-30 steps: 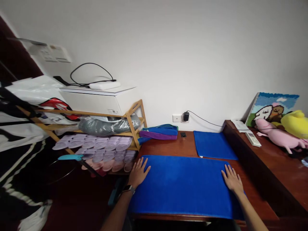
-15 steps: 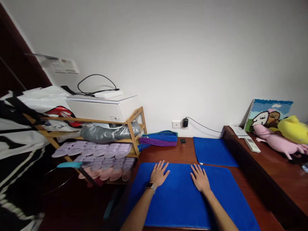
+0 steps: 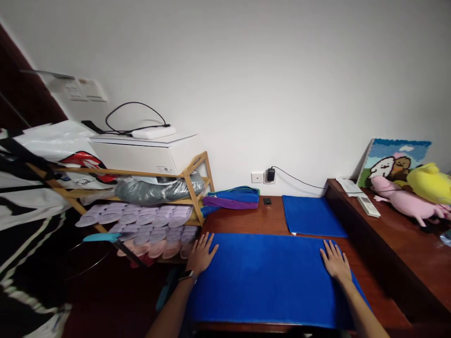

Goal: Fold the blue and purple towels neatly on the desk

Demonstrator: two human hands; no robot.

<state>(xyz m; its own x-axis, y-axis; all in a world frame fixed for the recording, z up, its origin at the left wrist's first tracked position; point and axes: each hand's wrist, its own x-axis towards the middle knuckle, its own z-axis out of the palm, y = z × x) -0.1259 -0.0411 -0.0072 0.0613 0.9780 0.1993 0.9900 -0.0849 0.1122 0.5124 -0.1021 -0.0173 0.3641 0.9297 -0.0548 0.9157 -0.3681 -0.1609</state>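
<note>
A large blue towel (image 3: 268,277) lies spread flat on the dark wooden table (image 3: 246,220) in front of me. My left hand (image 3: 201,254) rests flat on its left edge, fingers spread, with a watch on the wrist. My right hand (image 3: 335,263) lies flat near the towel's right edge, fingers apart. Neither hand holds anything. A smaller folded blue towel (image 3: 312,216) sits farther back on the table. Folded blue and purple towels (image 3: 232,197) are stacked at the back left.
A bamboo rack (image 3: 192,180) on the left carries a white box (image 3: 141,152), a grey bag and several pale slippers (image 3: 148,223). A raised wooden ledge (image 3: 398,239) on the right holds a remote, plush toys (image 3: 416,195) and a picture. A charger is plugged into the wall.
Both hands slid outward across the large towel, from its middle to its left and right edges. The view shifted slightly.
</note>
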